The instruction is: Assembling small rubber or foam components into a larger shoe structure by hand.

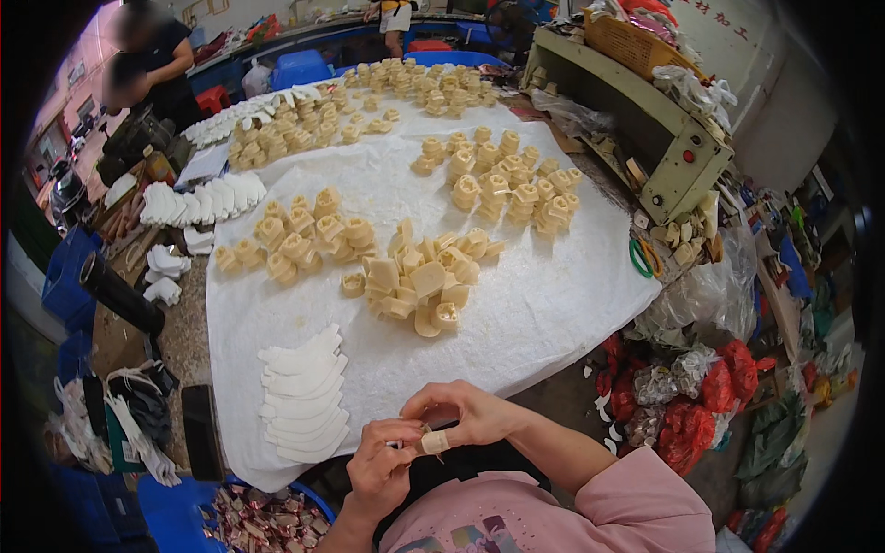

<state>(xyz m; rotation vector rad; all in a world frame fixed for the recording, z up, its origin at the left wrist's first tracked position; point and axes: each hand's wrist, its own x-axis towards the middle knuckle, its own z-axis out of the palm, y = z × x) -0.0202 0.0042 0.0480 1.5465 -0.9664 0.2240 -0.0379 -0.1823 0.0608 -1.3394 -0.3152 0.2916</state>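
Note:
Close to my body, at the table's near edge, both hands meet around a small cream-coloured piece point(433, 442). My right hand point(466, 413) grips it between thumb and curled fingers. The bent fingers of my left hand point(378, 463) pinch at its left side; something small and whitish shows there, too small to name. Beyond my left hand, a fan of overlapping curved white pieces point(304, 396) lies on the white cloth point(516, 295). Farther in, a loose heap of cream moulded parts point(424, 276) sits mid-table.
More cream parts stand in clusters point(300, 235) point(516, 180) and along the far side. A green metal machine point(636, 120) borders the table at right. At lower left is a blue tub point(180, 507) of shiny scraps. Red bags point(687, 433) lie at right. Another person point(166, 60) is far left.

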